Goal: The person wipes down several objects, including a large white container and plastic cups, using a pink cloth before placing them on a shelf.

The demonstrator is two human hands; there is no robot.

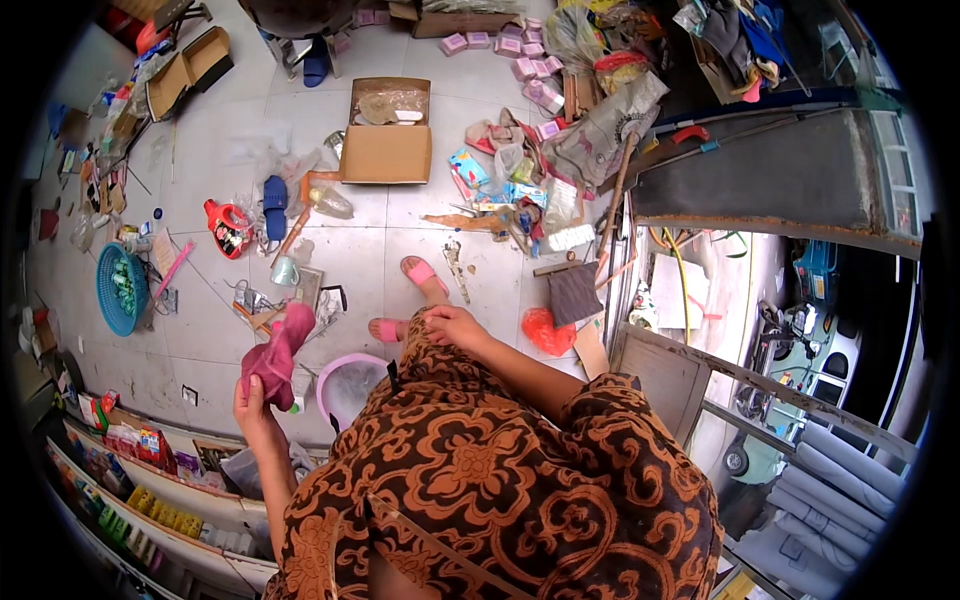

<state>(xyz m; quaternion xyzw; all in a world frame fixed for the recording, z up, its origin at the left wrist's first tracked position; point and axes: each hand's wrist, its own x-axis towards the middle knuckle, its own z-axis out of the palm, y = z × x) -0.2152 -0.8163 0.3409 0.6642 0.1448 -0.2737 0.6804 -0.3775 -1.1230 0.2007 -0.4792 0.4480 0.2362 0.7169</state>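
My left hand (256, 408) grips a crumpled dark-pink cloth (275, 358), held up to the left of my lap. Part of the cloth stands up above the fingers. Resting by my knee is my right hand (452, 328), its fingers curled in against the brown patterned garment (470, 450); whether anything lies inside them is hidden. A pale-pink basin (325, 385) sits on the floor between the cloth and my legs, partly covered by the garment. Both feet wear pink sandals (425, 275).
Ahead lie an opened cardboard box (386, 155), a blue slipper (275, 207), a red container (228, 228) and a mug (286, 270). A blue basket (122, 290) stands left, above stocked shelves (170, 510). Sacks, pink boxes and a red plastic bag (548, 332) crowd the right, beside a doorway.
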